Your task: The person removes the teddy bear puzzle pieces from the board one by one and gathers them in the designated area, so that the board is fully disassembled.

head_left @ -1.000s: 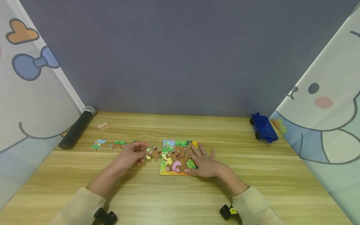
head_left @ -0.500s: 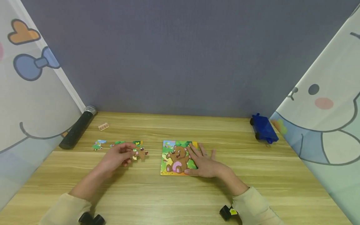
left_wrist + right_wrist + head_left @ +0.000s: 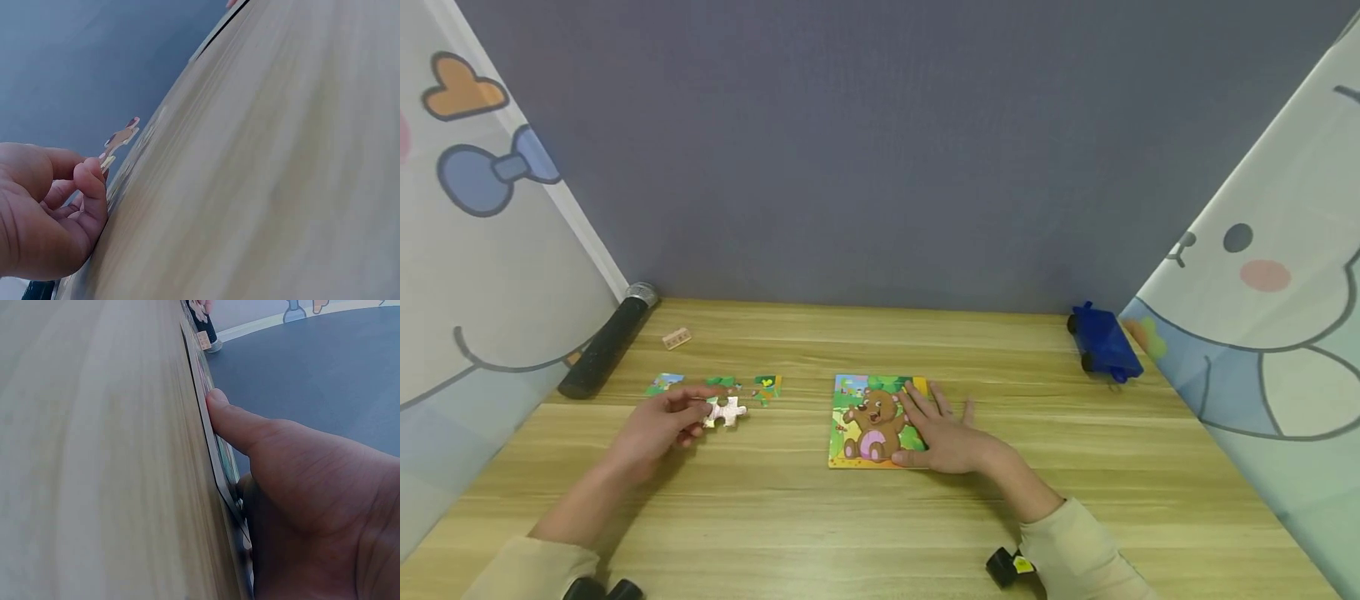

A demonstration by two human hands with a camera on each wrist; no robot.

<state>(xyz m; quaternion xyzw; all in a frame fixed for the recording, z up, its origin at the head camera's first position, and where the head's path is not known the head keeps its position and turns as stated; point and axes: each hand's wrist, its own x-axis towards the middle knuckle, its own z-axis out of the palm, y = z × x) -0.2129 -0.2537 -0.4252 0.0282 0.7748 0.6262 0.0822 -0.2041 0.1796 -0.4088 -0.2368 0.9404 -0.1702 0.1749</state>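
Observation:
My left hand pinches a jigsaw puzzle piece between thumb and fingers, at the left of the table. In the left wrist view the puzzle piece sticks out past the fingertips, raised and tilted over the table. Just beyond this hand lie more loose pieces: a blue-and-green one, a green one partly hidden by the fingers, and a green-and-yellow one. My right hand lies flat with spread fingers on the right side of a square bear puzzle board; its thumb rests on the board's surface.
A black microphone leans along the left wall, near a small pinkish block. At the back right sits a blue toy vehicle. A grey panel closes the far edge of the wooden table.
My left hand has moved left with the puzzle piece, away from the board and over the loose pieces. The piece has tilted and now looks pale. My right hand has stayed put.

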